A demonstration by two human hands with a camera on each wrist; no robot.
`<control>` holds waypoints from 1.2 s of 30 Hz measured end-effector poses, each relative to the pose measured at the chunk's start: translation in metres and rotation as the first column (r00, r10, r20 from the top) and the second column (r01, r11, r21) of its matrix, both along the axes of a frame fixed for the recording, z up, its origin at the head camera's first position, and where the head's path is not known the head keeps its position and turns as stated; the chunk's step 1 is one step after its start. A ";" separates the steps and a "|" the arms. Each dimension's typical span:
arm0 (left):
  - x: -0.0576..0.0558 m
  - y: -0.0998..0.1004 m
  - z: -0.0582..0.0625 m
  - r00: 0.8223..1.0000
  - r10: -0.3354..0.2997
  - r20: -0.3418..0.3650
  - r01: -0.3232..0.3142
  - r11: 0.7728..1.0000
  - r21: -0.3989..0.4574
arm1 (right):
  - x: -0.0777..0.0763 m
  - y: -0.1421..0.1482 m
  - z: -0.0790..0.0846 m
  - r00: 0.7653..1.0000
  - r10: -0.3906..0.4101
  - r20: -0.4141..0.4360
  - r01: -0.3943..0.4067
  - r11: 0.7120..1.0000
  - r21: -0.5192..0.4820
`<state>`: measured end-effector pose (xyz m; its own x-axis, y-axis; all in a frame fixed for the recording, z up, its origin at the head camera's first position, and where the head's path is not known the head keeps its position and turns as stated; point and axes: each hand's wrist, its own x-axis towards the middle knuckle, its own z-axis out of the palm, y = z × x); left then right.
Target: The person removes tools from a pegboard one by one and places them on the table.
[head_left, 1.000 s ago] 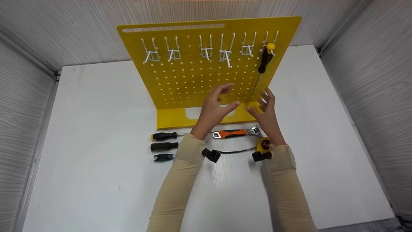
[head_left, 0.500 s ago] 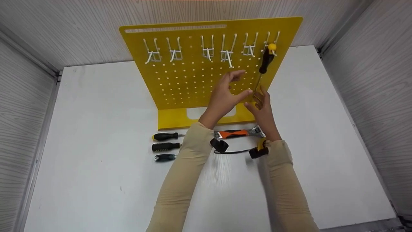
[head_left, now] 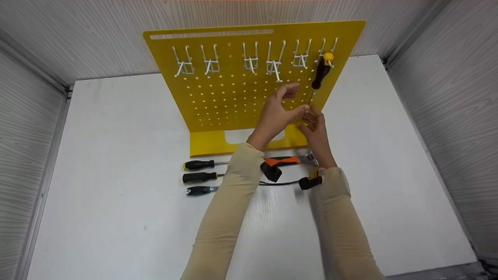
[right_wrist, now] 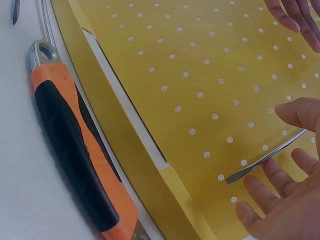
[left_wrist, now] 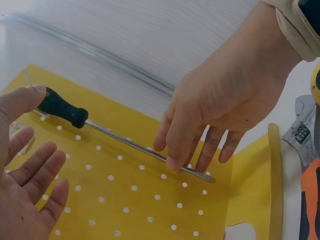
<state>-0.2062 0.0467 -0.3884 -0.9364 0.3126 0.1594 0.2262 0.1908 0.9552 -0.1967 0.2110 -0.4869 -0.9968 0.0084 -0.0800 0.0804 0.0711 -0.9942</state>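
A flat-tipped screwdriver (head_left: 320, 73) with a black, yellow-ended handle hangs tip down from the rightmost hook of the yellow pegboard (head_left: 233, 93). My right hand (head_left: 317, 132) is at the lower shaft (right_wrist: 280, 148); its loosely bent fingers lie behind the shaft near the tip, and the right wrist view shows its thumb apart from the metal. Left of the shaft is my left hand (head_left: 275, 114), thumb and fingers spread, nothing held. In the left wrist view the left hand (left_wrist: 32, 180) is near the handle (left_wrist: 62, 107); whether its thumb touches is unclear.
Several white hooks (head_left: 273, 64) line the board's top. In front of its base lie an adjustable wrench (head_left: 284, 160) with orange handle, a yellow-ended screwdriver (head_left: 199, 165), a black-handled tool (head_left: 199, 177) and a green-handled tool (head_left: 197, 190). A yellow object (head_left: 314, 172) is partly hidden by the right wrist.
My left hand has moved up and right towards the hanging screwdriver. My right hand has shifted slightly left to the lower shaft. The screwdriver still hangs on its hook.
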 end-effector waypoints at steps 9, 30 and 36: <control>-0.009 0.003 -0.001 0.999 -0.001 0.045 0.006 0.994 -0.112 | 0.011 -0.005 0.015 0.998 0.036 0.046 -0.036 0.999 0.012; -0.017 0.014 0.013 0.998 0.006 0.070 0.008 0.981 -0.196 | 0.032 -0.012 0.011 0.967 0.247 0.060 -0.243 0.968 -0.067; -0.019 0.017 0.016 0.994 -0.001 0.112 0.022 0.983 -0.183 | 0.039 -0.014 0.016 0.956 0.290 0.046 -0.287 0.956 -0.055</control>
<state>-0.2252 0.0639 -0.3726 -0.9413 0.3376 -0.0062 0.1242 0.3631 0.9235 -0.1573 0.1973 -0.4708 -0.9506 -0.2838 -0.1259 0.1160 0.0516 -0.9919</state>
